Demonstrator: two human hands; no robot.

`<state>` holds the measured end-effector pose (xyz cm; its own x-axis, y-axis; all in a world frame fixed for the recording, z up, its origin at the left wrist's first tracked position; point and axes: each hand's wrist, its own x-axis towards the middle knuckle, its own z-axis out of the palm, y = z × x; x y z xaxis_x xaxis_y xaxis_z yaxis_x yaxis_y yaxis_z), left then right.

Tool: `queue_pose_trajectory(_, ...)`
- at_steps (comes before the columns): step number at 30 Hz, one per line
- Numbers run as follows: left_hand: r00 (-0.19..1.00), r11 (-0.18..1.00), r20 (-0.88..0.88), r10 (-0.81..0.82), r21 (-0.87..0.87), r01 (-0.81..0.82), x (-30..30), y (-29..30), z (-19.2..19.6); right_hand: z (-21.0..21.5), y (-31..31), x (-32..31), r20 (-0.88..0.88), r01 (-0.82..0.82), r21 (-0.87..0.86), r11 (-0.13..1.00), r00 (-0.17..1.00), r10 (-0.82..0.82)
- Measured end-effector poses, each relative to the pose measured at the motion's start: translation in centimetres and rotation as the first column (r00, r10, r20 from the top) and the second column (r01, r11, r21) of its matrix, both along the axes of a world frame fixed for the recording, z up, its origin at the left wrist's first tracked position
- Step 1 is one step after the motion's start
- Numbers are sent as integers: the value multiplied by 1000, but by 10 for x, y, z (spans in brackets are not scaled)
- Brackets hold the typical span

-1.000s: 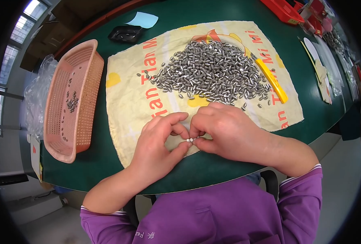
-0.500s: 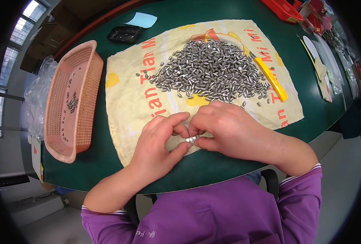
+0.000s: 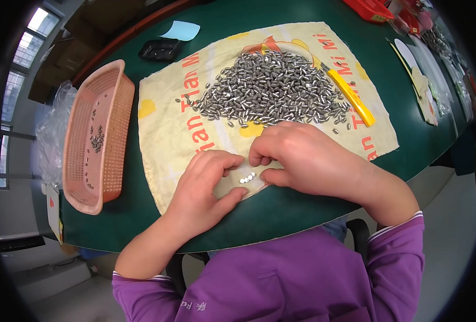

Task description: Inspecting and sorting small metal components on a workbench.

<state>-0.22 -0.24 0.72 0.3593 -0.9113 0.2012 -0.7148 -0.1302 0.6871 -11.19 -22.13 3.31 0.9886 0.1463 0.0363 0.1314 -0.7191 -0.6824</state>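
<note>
A short row of several small metal pieces [image 3: 247, 178], their bright round ends up, stands near the front edge of a yellow printed cloth [image 3: 165, 134]. On its left side, my left hand [image 3: 200, 185] has thumb and fingers apart. My right hand [image 3: 299, 158] is opposite, its fingers curled but a gap showing between thumb and forefinger; nothing shows in its grasp. Neither hand is seen gripping the row. Beyond my hands lies a large heap of small silver and grey metal pieces [image 3: 275, 88], with some strays around its edge.
At left stands a pink plastic basket [image 3: 121, 115] holding a few dark pieces, beside clear plastic bags [image 3: 52, 129]. A yellow utility knife [image 3: 350, 96] lies right of the heap. A black tray [image 3: 161, 49] and light blue paper [image 3: 182, 30] lie behind; a red bin [image 3: 369, 9] is far right.
My thumbs and fingers have parted from the row of metal pieces, which now stands uncovered between my hands. The whole view has shifted slightly.
</note>
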Motion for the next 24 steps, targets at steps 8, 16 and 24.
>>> queue_pose_trajectory(8, 997, 999, 65, -36, 31, 34, -5, -5, 6, -2, -7, 5, -132, 3, 35, 999, 991, 1)
queue_pose_trajectory(16, 965, 990, 241, -109, 117, 82, -14, -15, 23, -1, -11, 5, -129, 22, 23, 1000, 991, -19)
queue_pose_trajectory(24, 953, 990, 291, -87, 132, 50, -18, -19, 23, -3, -8, 8, -77, 18, -11, 1000, 997, -19)
